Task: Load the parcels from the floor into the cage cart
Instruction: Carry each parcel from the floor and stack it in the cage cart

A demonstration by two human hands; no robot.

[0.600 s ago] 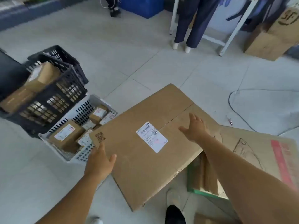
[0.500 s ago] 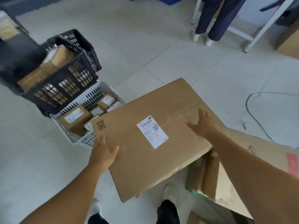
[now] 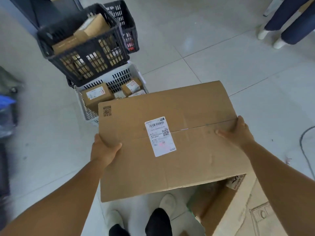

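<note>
Big flat parcel now gripped both sides, left hand and right hand, fingers curled round edges; probably lifted off floor. Cage cart not spotted.

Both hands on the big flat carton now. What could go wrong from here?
1. The big flat carton is gripped only at two opposite edges by the left hand and right hand; it may sag or slip.
2. It hides the floor ahead; the white crate sits right beyond it, a likely bump or trip.
3. A cable on the floor at right could snag a foot.
</note>
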